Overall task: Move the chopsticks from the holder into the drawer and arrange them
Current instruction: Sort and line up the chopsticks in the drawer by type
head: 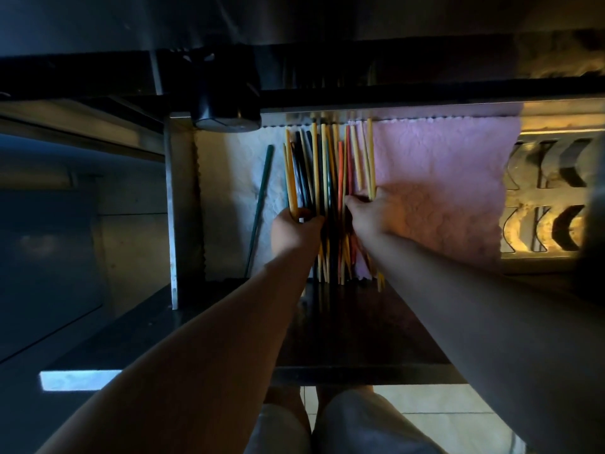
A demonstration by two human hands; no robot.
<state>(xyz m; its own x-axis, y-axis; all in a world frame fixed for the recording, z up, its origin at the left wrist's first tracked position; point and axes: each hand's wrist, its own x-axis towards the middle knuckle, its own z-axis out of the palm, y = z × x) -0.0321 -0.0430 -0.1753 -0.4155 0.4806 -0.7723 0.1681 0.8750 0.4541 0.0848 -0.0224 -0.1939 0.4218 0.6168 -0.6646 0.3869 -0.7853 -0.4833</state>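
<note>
Down in the open steel drawer (pixel 172 208), my left hand (pixel 296 229) grips thin, stiff, multicoloured chopsticks (pixel 316 165) mid-length; my right hand (pixel 370 214) pinches others (light, probably slippery, so I'd take them bundled).

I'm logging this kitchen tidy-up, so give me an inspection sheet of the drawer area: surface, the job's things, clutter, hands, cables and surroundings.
Surface: open drawer, lined with a white cloth and a pink cloth.
Job's things: chopsticks of many colours bundled lengthwise on the liners; one green chopstick lies apart at the left; dark round container, possibly the holder, at the far left corner.
Clutter: nothing seen.
Hands: left hand grips the bundle's left side; right hand pinches sticks on its right side.
Cables: nothing seen.
Surroundings: dim; rack of curved dishes at right, too dark to identify; tiled floor below.
</note>
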